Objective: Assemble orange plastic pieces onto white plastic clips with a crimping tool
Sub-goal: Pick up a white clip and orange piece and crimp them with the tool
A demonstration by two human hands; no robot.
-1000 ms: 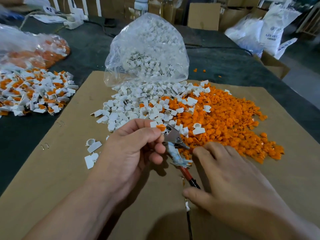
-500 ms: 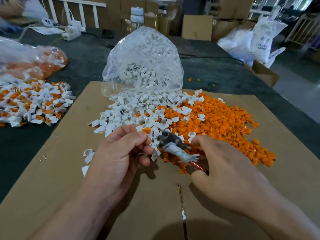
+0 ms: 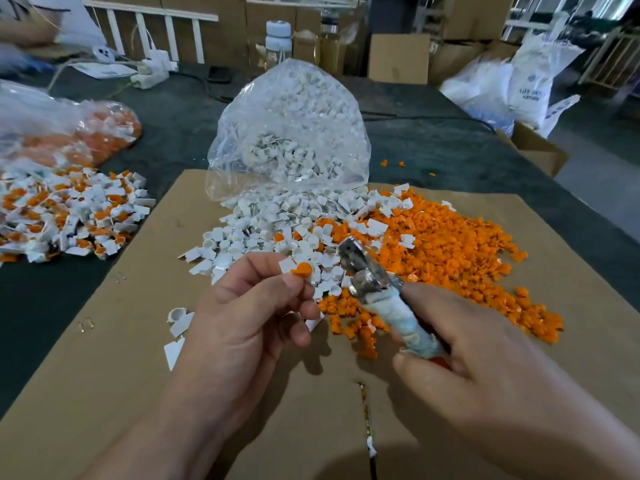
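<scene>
As piles suggest, done: assembled heap point(image 3: 69, 213), tabletop's left edge.
Remaining: white clips point(image 3: 277, 230), orange pieces point(image 3: 450, 251).
Left hand point(image 3: 249, 317): capped clip point(image 3: 298, 270) pinched.
Right hand point(image 3: 485, 368): crimping tool point(image 3: 377, 289) gripped.

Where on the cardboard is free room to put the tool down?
Bare cardboard lies left of the left hand and right of the right hand, nearer than the orange pieces. The middle, with white clips and bag, is crowded.

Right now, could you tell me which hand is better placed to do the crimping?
The right hand: it grips the crimping tool, whose metal head is close beside the orange piece and white clip pinched by the left hand.
</scene>
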